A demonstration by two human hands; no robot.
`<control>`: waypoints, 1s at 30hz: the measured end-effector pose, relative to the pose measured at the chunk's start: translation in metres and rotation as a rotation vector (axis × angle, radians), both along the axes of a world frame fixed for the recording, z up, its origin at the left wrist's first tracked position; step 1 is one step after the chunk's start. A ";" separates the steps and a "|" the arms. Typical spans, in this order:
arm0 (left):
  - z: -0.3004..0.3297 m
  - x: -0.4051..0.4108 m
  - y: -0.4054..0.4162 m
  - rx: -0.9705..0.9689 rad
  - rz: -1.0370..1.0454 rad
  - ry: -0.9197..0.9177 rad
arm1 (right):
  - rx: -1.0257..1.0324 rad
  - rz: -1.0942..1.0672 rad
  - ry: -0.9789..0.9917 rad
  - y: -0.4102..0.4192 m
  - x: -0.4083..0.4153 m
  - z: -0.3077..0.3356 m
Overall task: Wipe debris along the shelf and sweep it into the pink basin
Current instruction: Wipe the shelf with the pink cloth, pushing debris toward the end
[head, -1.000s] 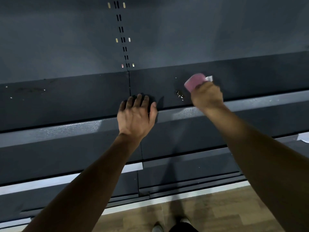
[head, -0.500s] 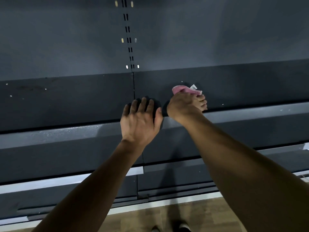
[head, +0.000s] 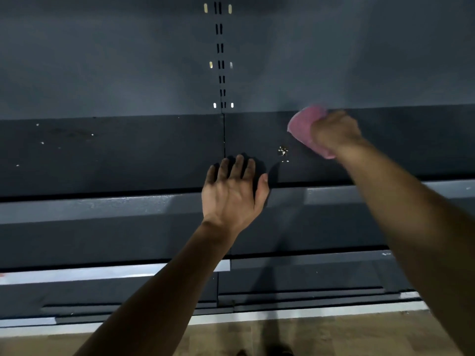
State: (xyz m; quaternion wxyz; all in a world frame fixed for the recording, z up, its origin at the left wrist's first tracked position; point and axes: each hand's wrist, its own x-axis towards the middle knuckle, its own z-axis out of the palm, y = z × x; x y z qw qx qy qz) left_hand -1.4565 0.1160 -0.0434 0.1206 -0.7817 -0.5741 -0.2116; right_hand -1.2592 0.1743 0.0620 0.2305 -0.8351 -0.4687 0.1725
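Note:
A dark metal shelf [head: 115,155] runs across the view at chest height. My right hand [head: 334,132] grips a pink cloth [head: 303,124] and holds it over the shelf's right half, blurred by motion. A small heap of pale crumbs [head: 282,151] lies on the shelf just left of the cloth. Over the shelf's front edge lies my left hand [head: 231,191], fingers straight and flat, left of the crumbs. The pink basin is not in view.
Scattered pale specks [head: 41,143] dot the shelf's left half. A slotted upright [head: 220,60] runs up the grey back panel. Lower shelves [head: 128,242] step out below, and a wooden floor [head: 334,337] shows at the bottom.
My right hand with the pink cloth has swung from beside my left hand back up and to the right, uncovering the crumb heap. My left hand has stayed in place.

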 end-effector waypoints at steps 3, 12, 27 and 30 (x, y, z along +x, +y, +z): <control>-0.001 0.001 0.001 0.030 0.013 -0.005 | 0.093 -0.111 -0.041 0.001 0.038 0.015; -0.004 0.002 0.002 0.125 0.022 -0.029 | 0.066 0.012 -0.088 0.025 0.039 -0.037; 0.001 0.005 -0.001 0.188 0.018 0.003 | 0.182 0.452 -0.128 0.020 -0.013 -0.057; 0.002 0.006 -0.001 0.186 0.020 0.008 | 0.195 0.415 -0.015 0.014 -0.002 -0.044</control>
